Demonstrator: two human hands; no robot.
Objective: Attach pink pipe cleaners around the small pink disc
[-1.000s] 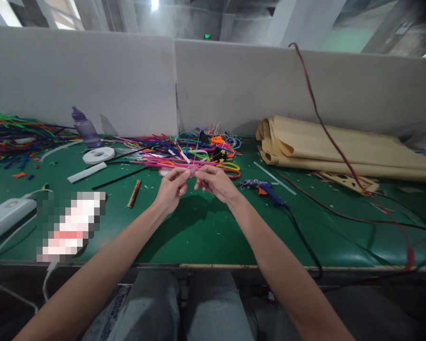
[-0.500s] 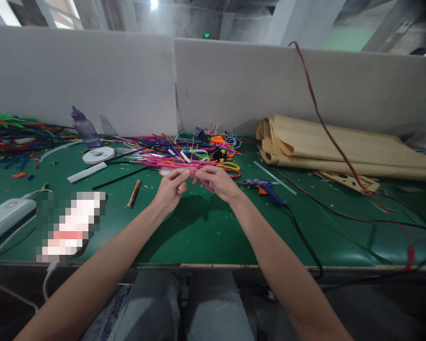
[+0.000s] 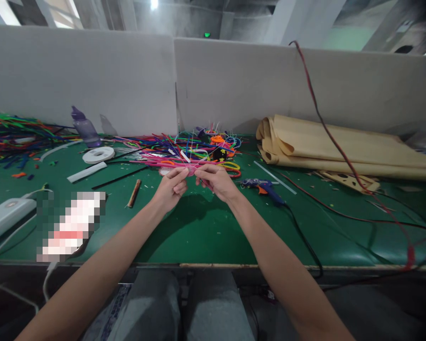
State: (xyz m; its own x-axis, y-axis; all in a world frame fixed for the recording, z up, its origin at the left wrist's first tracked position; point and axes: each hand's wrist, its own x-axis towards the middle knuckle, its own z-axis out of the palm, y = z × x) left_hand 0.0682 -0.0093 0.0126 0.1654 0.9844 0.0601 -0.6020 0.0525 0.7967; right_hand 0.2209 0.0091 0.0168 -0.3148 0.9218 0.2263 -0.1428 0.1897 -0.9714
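Observation:
Between my two hands is a small pink pipe cleaner piece (image 3: pixel 191 171), with thin pale strands fanning up from it. My left hand (image 3: pixel 170 190) pinches its left side between thumb and index finger, the other fingers curled in. From the right, my right hand (image 3: pixel 218 183) grips the same piece with its fingertips; part of the piece is hidden by the fingers. Just behind the hands lies a heap of pipe cleaners (image 3: pixel 152 162), mostly pink in front. Orange and black craft pieces (image 3: pixel 219 155) sit at its right.
A blue glue gun (image 3: pixel 270 189) lies right of my hands, its cord running to the table edge. Rolled brown paper (image 3: pixel 333 147) is at the back right. Leftward are a white ribbon spool (image 3: pixel 98 155), a purple bottle (image 3: pixel 87 130), a brown stick (image 3: pixel 134 193) and a white power strip (image 3: pixel 9 215).
Both hands keep their pinch on the pink piece. The fingers shift slightly, and the pale strands tilt a little differently. Nothing else on the table has moved.

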